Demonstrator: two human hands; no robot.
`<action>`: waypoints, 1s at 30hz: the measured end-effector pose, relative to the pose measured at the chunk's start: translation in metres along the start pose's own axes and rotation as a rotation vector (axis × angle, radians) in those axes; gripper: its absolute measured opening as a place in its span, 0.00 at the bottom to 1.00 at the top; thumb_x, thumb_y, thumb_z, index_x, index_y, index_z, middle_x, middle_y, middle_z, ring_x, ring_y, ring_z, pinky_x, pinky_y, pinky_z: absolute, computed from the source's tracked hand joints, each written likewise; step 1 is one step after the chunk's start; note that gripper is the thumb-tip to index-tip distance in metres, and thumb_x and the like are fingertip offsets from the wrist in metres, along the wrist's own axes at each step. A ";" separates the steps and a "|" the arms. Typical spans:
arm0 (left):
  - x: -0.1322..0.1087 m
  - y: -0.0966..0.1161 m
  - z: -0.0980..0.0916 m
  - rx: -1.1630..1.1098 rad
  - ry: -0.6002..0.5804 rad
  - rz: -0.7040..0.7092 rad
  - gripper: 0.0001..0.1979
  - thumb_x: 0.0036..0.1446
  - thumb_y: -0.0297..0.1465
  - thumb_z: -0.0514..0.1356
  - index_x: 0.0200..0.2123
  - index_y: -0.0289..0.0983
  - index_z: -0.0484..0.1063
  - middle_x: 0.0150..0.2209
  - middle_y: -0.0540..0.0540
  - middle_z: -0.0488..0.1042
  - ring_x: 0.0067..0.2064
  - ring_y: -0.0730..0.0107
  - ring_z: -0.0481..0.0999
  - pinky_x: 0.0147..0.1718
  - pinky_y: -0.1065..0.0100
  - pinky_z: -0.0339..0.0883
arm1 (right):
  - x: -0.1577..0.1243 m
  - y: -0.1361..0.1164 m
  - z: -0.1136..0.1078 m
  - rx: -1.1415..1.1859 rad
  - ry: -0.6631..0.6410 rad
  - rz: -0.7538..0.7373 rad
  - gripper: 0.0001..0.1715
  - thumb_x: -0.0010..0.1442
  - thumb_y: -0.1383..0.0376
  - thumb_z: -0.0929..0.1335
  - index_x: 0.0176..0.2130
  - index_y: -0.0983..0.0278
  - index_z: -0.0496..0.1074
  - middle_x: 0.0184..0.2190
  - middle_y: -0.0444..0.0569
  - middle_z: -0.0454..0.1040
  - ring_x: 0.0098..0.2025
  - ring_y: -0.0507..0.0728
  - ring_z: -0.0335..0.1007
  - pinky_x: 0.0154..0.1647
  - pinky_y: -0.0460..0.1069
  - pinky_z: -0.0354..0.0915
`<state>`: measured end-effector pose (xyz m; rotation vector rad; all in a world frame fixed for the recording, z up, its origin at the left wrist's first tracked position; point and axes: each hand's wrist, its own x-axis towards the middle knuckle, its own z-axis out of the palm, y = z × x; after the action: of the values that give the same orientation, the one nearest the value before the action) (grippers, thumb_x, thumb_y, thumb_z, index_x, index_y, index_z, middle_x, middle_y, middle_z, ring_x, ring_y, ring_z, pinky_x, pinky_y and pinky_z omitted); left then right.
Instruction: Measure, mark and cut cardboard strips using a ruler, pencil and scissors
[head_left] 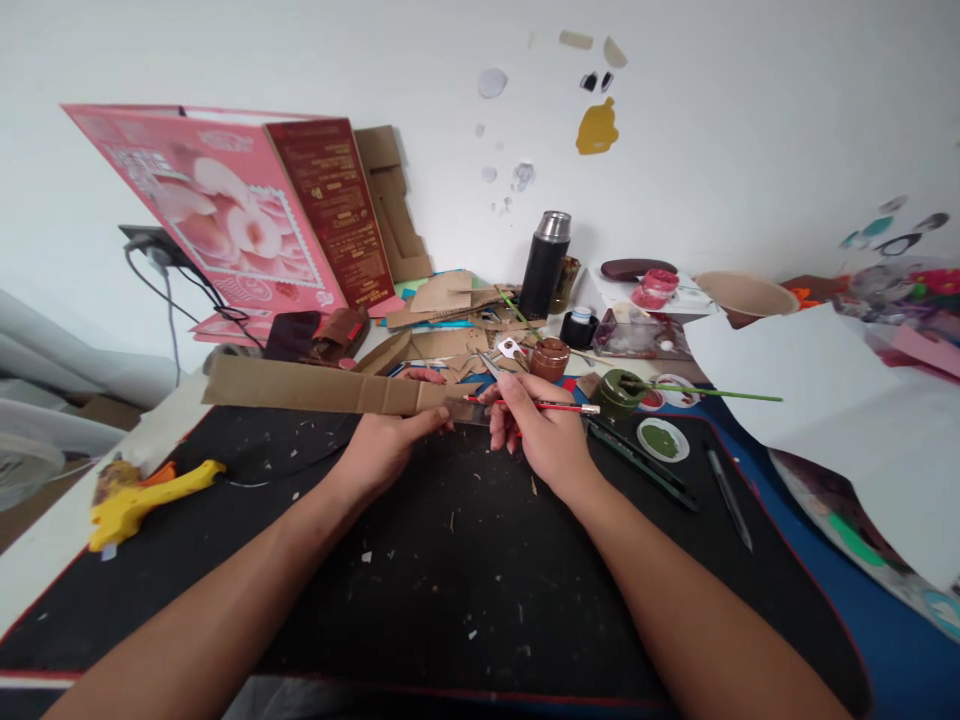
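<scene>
Near the centre of the frame the person's left hand (390,445) is closed around the right end of a long cardboard strip (315,388), which runs from there out to the left, raised a little above the black mat (450,590) that covers the tabletop. The right hand (544,435) sits just beside it, to the right, and grips a red pencil (559,406) between its fingers; the pencil lies almost level, its tip pointing left and reaching the end of the strip (whether it touches the cardboard cannot be told). Just behind the hands lies a heap of cardboard scraps (450,330), with a brown paint jar (550,358) at its right edge. To the right of the right hand stands a green paint jar (619,392) with a green brush (712,393) resting in it, its handle pointing right, and a small lid of green paint (660,438) lies just in front of the jar. A black pen (727,495) lies on the mat further right, near a large white sheet of paper (825,410). At the left of the frame a yellow glue gun (142,500) rests at the mat's edge. In the upper left a pink box (217,210) leans by the wall, and a black flask (544,262) stands upright behind the scraps, right of centre
</scene>
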<state>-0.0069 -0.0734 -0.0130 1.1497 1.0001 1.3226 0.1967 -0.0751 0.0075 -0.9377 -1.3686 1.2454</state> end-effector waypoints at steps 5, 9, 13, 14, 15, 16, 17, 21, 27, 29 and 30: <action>-0.001 0.002 0.002 -0.007 0.005 -0.003 0.25 0.47 0.35 0.77 0.46 0.39 0.72 0.31 0.51 0.79 0.30 0.66 0.77 0.35 0.64 0.71 | 0.000 0.000 0.000 0.007 0.001 0.000 0.30 0.70 0.40 0.69 0.36 0.62 0.78 0.22 0.41 0.73 0.19 0.50 0.73 0.16 0.43 0.60; -0.001 0.002 0.002 -0.011 0.000 0.000 0.25 0.47 0.35 0.77 0.45 0.39 0.72 0.30 0.51 0.78 0.29 0.67 0.76 0.34 0.65 0.70 | 0.000 0.000 0.000 0.025 -0.002 -0.004 0.29 0.70 0.40 0.70 0.36 0.62 0.78 0.22 0.42 0.73 0.19 0.50 0.73 0.15 0.43 0.60; 0.000 -0.001 0.000 -0.010 -0.010 0.001 0.24 0.48 0.34 0.77 0.46 0.40 0.72 0.30 0.52 0.79 0.30 0.66 0.78 0.34 0.65 0.71 | 0.001 0.000 0.000 0.020 -0.006 0.002 0.29 0.70 0.40 0.70 0.36 0.62 0.78 0.22 0.41 0.73 0.19 0.50 0.73 0.16 0.44 0.60; 0.000 -0.001 -0.001 -0.005 -0.012 0.001 0.24 0.49 0.34 0.77 0.46 0.40 0.73 0.30 0.52 0.79 0.30 0.66 0.78 0.34 0.65 0.71 | 0.001 0.000 0.000 0.019 -0.008 0.005 0.29 0.70 0.40 0.70 0.35 0.62 0.78 0.22 0.41 0.73 0.19 0.50 0.73 0.16 0.44 0.60; 0.000 -0.001 -0.001 -0.003 -0.014 0.002 0.23 0.49 0.34 0.77 0.46 0.40 0.73 0.30 0.52 0.79 0.30 0.66 0.78 0.34 0.65 0.71 | 0.001 0.000 0.000 0.017 -0.008 0.008 0.29 0.70 0.40 0.70 0.35 0.62 0.77 0.22 0.41 0.73 0.19 0.50 0.73 0.16 0.44 0.60; -0.001 -0.001 -0.001 -0.004 -0.016 0.001 0.23 0.49 0.34 0.77 0.46 0.40 0.73 0.30 0.52 0.79 0.30 0.66 0.78 0.35 0.65 0.70 | 0.001 0.000 0.000 0.014 -0.009 0.010 0.29 0.70 0.40 0.69 0.35 0.62 0.77 0.22 0.41 0.73 0.19 0.50 0.73 0.16 0.44 0.60; -0.001 0.000 -0.001 -0.007 -0.017 0.001 0.23 0.49 0.34 0.76 0.45 0.40 0.73 0.31 0.52 0.80 0.30 0.66 0.78 0.35 0.65 0.70 | 0.001 0.000 0.000 0.011 -0.010 0.013 0.30 0.70 0.39 0.69 0.36 0.62 0.77 0.22 0.41 0.73 0.19 0.50 0.73 0.16 0.44 0.60; -0.002 0.003 0.002 -0.014 -0.008 -0.006 0.23 0.48 0.35 0.77 0.45 0.40 0.73 0.30 0.52 0.79 0.30 0.65 0.78 0.34 0.64 0.70 | 0.000 0.000 0.000 0.011 -0.014 0.010 0.30 0.70 0.39 0.69 0.35 0.62 0.77 0.21 0.41 0.72 0.19 0.50 0.72 0.16 0.44 0.60; -0.001 0.003 0.002 -0.020 -0.003 -0.005 0.24 0.47 0.35 0.77 0.45 0.40 0.72 0.30 0.52 0.79 0.29 0.66 0.77 0.34 0.65 0.70 | 0.000 -0.001 0.000 0.034 -0.011 0.000 0.29 0.70 0.40 0.70 0.35 0.62 0.78 0.21 0.41 0.73 0.19 0.50 0.73 0.16 0.43 0.60; -0.001 0.002 0.002 -0.022 -0.003 -0.005 0.24 0.47 0.35 0.77 0.45 0.40 0.72 0.30 0.52 0.79 0.29 0.66 0.77 0.33 0.65 0.70 | 0.000 0.000 0.000 0.034 -0.010 -0.001 0.29 0.70 0.40 0.70 0.36 0.62 0.78 0.22 0.41 0.73 0.19 0.50 0.73 0.16 0.44 0.60; 0.000 0.002 0.002 -0.021 -0.002 -0.004 0.24 0.47 0.34 0.77 0.45 0.40 0.72 0.30 0.52 0.79 0.29 0.66 0.77 0.33 0.65 0.70 | 0.000 0.000 0.000 0.034 -0.010 -0.002 0.29 0.70 0.40 0.70 0.36 0.62 0.78 0.22 0.41 0.73 0.19 0.50 0.73 0.16 0.44 0.60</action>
<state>-0.0057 -0.0741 -0.0106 1.1323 0.9840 1.3259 0.1963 -0.0751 0.0079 -0.9079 -1.3516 1.2693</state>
